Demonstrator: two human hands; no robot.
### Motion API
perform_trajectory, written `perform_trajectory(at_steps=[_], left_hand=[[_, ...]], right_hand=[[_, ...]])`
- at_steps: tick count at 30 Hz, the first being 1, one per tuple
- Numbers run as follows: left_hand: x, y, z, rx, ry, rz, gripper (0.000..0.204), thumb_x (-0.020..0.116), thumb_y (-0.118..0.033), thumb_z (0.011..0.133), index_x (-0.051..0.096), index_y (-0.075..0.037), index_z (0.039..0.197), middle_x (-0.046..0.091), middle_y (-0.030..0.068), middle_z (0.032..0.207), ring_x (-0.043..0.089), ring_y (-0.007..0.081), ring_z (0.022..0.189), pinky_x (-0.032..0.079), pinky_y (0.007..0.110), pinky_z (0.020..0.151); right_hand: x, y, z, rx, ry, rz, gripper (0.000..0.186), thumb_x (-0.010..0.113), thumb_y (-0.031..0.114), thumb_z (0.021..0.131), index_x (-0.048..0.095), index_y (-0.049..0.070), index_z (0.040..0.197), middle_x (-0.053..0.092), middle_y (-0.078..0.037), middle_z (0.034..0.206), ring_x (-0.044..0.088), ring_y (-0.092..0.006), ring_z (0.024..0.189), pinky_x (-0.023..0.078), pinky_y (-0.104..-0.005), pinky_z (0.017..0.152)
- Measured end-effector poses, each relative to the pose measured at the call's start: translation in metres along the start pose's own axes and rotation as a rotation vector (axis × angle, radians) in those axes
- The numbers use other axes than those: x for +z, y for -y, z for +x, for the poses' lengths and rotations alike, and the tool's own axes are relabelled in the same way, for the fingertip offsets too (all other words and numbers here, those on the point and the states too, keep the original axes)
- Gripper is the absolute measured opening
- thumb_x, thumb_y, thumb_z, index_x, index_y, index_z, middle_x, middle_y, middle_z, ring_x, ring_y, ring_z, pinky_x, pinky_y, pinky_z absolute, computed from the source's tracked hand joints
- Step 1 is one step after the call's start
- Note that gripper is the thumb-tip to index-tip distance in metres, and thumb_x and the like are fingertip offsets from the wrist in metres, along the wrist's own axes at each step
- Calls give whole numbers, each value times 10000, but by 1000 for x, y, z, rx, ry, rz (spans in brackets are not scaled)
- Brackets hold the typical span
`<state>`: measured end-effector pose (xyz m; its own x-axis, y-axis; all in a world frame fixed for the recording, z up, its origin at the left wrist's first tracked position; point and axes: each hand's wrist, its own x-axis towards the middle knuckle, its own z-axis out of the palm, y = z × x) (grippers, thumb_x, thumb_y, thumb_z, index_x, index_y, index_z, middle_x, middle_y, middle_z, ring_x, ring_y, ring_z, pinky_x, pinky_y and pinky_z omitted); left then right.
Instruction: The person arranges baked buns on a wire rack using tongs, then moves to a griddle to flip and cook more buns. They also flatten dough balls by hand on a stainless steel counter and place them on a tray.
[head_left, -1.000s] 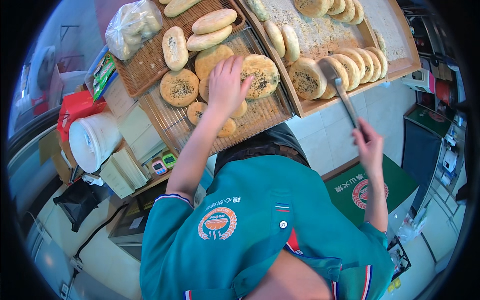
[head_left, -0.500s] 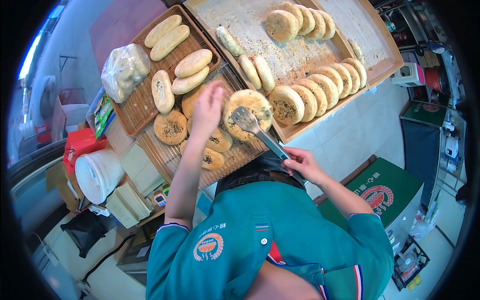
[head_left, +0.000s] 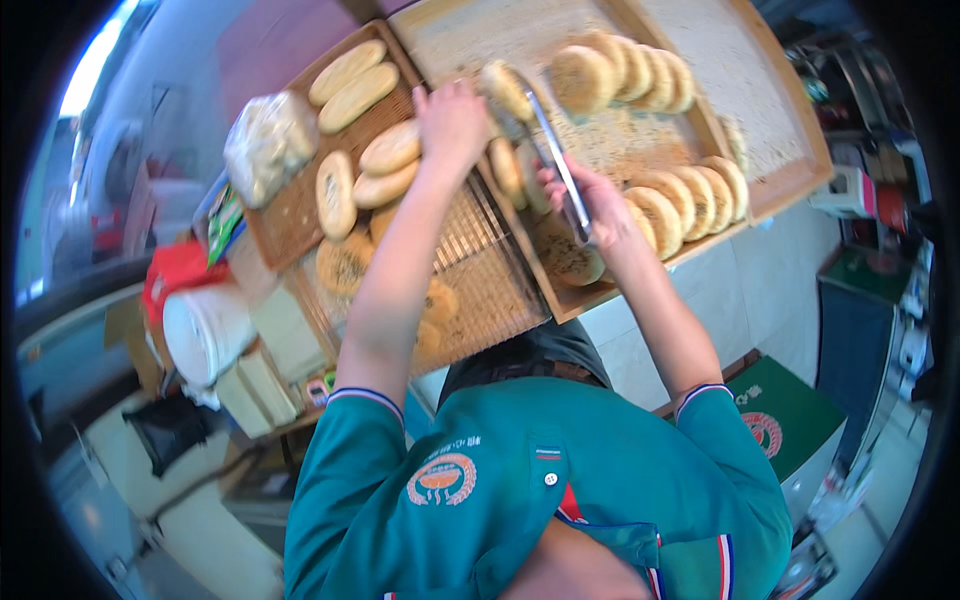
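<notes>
Shirt [head_left: 610,440]: teal, on the near side of the rack [head_left: 490,285].

Rack: serves as the reference for all positions. Round breads [head_left: 344,265] lie on its left part, some partly hidden by the left forearm.

Right hand [head_left: 592,205]: to the right of the rack, above the tray [head_left: 605,138]; it grips the tongs [head_left: 562,165] by the handle. The tongs point away from the wearer. Their tips meet a long bread [head_left: 505,90] past the far right corner of the rack. Whether the tips clamp this bread or only touch it cannot be told.

Left hand [head_left: 452,128]: over the far end of the rack, fingers slightly parted, beside the basket [head_left: 288,217]. Its underside is hidden; whether it holds anything cannot be told.

Tray contents: a seeded round [head_left: 575,262] lies beside the near right part of the rack. Farther right of the rack, the front row [head_left: 690,195] stands overlapped. The rear row [head_left: 582,80] stands beyond, also overlapped.

Basket: past the far left side of the rack; it carries long breads and a clear bag [head_left: 268,145] of pale pieces.

Status, by judgement: both tray rows are set in order. Breads on the rack are left loosely grouped. Handling of the long bread at the tongs is in progress, not complete.
</notes>
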<state>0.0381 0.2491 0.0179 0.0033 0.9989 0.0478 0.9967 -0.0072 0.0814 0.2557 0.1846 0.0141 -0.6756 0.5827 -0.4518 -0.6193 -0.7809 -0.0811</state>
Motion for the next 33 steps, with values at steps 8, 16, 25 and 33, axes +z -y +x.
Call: perform_trajectory(at_steps=[8, 16, 25, 33], left_hand=[[-26, 80, -145, -107, -440, -478, 400, 652, -243, 871, 591, -2, 1185, 602, 192, 1203, 557, 330, 1144, 398, 480, 1019], [24, 194, -265, -914, -144, -446, 422, 739, -306, 864, 565, 41, 1029, 610, 161, 999, 599, 263, 941, 486, 365, 809], [-52, 110, -259, -814, -811, -1291, 488, 629, -63, 922, 355, 7, 1320, 594, 154, 1154, 609, 209, 1038, 535, 312, 869], [-66, -4, -210, -365, -278, -1727, 348, 558, -133, 966, 509, 11, 1279, 599, 122, 1170, 588, 189, 1076, 489, 319, 943]], right_hand=[[18, -42, -61, 103, 4, -335, 463, 481, 314, 1012, 456, -26, 1325, 616, -97, 987, 625, -155, 727, 584, -312, 656], [-15, -110, -86, 315, -16, -1221, 442, 643, 113, 912, 530, -42, 1310, 649, -39, 886, 588, -79, 704, 500, -219, 687], [-12, -128, -69, 285, 94, -1131, 516, 665, 165, 918, 487, -57, 1350, 620, -26, 887, 590, -82, 714, 501, -239, 643], [-17, -79, -137, 75, -15, -920, 515, 686, 233, 887, 540, -26, 1308, 645, -72, 937, 603, -105, 708, 507, -236, 649]])
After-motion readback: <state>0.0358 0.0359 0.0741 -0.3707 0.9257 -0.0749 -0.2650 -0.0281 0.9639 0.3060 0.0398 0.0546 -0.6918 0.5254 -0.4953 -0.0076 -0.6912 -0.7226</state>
